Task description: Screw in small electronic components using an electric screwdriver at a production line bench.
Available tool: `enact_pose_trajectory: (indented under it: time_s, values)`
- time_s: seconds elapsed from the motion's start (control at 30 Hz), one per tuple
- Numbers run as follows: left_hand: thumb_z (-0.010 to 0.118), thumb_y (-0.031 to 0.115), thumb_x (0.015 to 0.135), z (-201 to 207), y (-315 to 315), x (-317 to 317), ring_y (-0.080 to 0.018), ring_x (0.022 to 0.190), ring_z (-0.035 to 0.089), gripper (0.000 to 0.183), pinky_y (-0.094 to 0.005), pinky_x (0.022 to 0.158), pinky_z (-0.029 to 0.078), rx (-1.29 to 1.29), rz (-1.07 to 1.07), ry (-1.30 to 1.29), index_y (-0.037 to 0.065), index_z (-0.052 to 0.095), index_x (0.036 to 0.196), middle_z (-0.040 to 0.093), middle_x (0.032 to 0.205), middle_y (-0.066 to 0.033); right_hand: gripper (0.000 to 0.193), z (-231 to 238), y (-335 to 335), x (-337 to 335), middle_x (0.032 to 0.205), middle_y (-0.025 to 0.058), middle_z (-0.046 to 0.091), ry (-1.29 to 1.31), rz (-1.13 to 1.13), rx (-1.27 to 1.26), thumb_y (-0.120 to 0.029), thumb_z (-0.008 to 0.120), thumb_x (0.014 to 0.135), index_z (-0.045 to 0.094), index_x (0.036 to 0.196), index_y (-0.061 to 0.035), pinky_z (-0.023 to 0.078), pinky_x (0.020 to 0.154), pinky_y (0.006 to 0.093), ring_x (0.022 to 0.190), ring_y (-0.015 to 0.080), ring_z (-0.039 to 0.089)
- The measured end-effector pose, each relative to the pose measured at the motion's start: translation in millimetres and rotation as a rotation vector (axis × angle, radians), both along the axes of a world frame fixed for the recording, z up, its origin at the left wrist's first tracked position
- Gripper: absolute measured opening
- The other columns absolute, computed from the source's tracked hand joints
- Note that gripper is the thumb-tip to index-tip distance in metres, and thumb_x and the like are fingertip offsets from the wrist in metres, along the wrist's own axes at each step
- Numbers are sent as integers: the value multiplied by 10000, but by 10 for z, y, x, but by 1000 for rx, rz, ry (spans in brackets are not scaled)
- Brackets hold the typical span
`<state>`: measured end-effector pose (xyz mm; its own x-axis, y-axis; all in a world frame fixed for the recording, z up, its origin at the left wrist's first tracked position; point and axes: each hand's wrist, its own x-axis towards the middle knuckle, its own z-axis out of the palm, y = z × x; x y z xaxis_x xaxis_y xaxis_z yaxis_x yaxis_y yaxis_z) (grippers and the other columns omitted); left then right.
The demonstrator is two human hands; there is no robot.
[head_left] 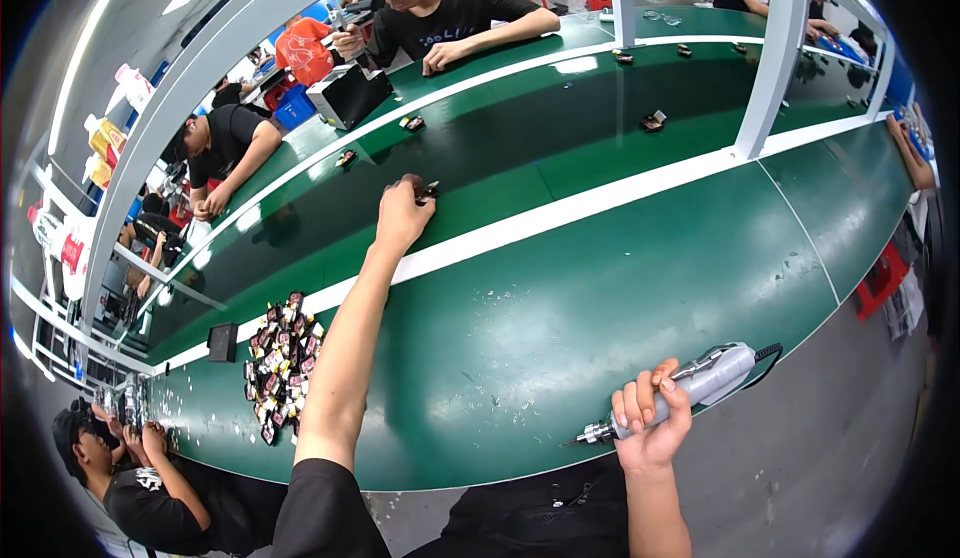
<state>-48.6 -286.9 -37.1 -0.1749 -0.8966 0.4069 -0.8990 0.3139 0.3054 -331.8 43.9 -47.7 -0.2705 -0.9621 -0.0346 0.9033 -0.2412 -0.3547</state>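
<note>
Head view: left hand (403, 214) outstretched

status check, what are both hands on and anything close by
Left hand at small dark part over green belt, grip unclear. Right hand gripping grey power screwdriver. Parts pile left on table.

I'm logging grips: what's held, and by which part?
Right hand: grey power screwdriver, by its body's front half. Left hand: at a small dark part; whether it's held can't be told.
</note>
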Motion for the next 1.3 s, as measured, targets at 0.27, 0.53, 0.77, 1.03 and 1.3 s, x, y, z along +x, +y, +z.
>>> enact_pose_trajectory:
  time_s: [0.27,0.53,0.77,1.03,1.3]
  values:
    - [706,36,710,359,1636,-1272,-258,954,585,386,-346,803,495,165,-755,129,30,597,1081,628,1048,-106,59,-51,13,-45,522,-2,362,-84,60,-37,-142,451,894,489,897,-96,362,507,294,421,119,356]
    - [696,-19,687,273,2582,-1547,-314,1027,554,436,-392,879,483,384,-1046,160,-6,576,1105,584,1138,-125,101,-12,401,-142,519,-6,368,14,26,-4,-166,439,911,458,879,-72,379,462,280,392,103,354]
    - [662,-50,736,138,2676,-1609,-301,883,573,259,-387,746,483,316,-965,209,0,588,980,579,972,-117,103,-61,519,-63,510,-4,378,18,55,-27,-170,429,914,455,888,-74,393,456,276,384,105,363]
    - [682,-7,602,-1,2798,-1605,-270,822,606,330,-319,586,526,-32,-985,27,-71,605,916,606,932,-141,74,-128,536,136,535,32,391,99,34,144,-140,458,905,468,935,-72,389,473,303,417,145,413]
    - [645,-8,600,25,2922,-1603,-298,873,619,334,-329,587,553,-79,-967,-35,-114,613,915,612,967,-192,81,-114,546,57,527,36,392,118,83,79,-137,433,903,455,923,-61,384,434,292,397,148,396]
